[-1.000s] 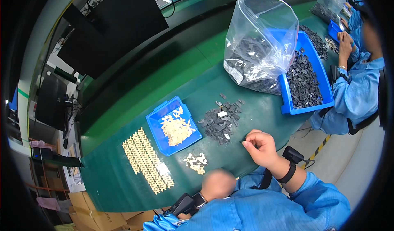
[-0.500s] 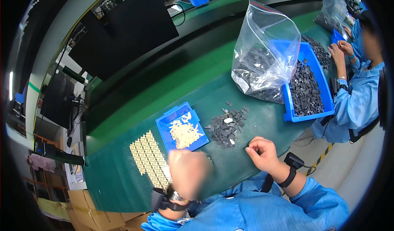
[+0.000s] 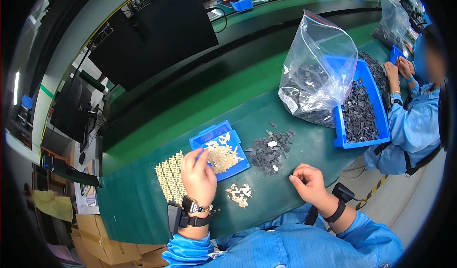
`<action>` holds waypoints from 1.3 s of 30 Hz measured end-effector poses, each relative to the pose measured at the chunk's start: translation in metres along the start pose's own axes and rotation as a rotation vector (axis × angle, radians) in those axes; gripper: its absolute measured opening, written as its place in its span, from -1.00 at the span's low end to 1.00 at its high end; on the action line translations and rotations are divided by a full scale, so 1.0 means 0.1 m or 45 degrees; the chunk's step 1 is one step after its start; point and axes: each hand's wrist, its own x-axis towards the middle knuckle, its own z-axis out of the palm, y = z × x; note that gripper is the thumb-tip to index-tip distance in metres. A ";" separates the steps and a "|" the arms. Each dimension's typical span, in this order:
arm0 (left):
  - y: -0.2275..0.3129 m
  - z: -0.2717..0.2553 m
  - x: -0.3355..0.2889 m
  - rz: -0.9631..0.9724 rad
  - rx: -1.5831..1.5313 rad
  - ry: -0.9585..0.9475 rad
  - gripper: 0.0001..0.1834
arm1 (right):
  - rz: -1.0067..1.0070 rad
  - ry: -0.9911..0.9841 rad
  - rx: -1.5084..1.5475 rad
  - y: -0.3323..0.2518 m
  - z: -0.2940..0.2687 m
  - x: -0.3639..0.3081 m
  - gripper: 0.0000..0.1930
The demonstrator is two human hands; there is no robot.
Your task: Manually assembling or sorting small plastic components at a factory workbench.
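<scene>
Beside the small blue plastic tray (image 3: pixel 200 139) of cream-coloured parts (image 3: pixel 223 157), the left hand (image 3: pixel 197 176) hovers, fingers curled over its near-left corner; whether they pinch a part I cannot tell. Right of the tray, past the heap of dark grey pieces (image 3: pixel 271 152), the right hand (image 3: pixel 309 185) rests loosely closed, likely pinching one piece. A pick-and-pair step seems under way; the next move calls for a fine pinch.

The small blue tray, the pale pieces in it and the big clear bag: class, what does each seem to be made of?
Small blue tray: likely moulded plastic, smooth, uniformly coloured. Pale pieces: cream, matte, possibly plastic; too small to tell. Clear bag: thin glossy plastic film, creased and see-through.
</scene>
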 end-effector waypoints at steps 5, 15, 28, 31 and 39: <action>-0.09 -0.06 -0.05 -0.548 -0.015 -0.226 -0.55 | -0.009 0.011 -0.024 -0.01 0.01 0.00 -0.94; -0.35 0.00 -0.11 -0.586 -0.233 -0.218 -0.44 | -0.055 -0.020 -0.044 -0.03 0.00 0.00 -0.94; 0.01 -0.15 -0.17 -0.679 -0.139 -0.198 -0.47 | -0.072 -0.042 -0.020 -0.06 0.00 0.03 -0.93; -0.11 -0.07 -0.26 -0.651 -0.178 -0.103 -0.45 | -0.067 -0.039 -0.020 -0.06 -0.03 0.09 -0.93; -0.18 -0.03 -0.38 -0.716 -0.210 -0.137 -0.44 | -0.266 0.119 -0.397 -0.06 -0.18 0.44 -0.66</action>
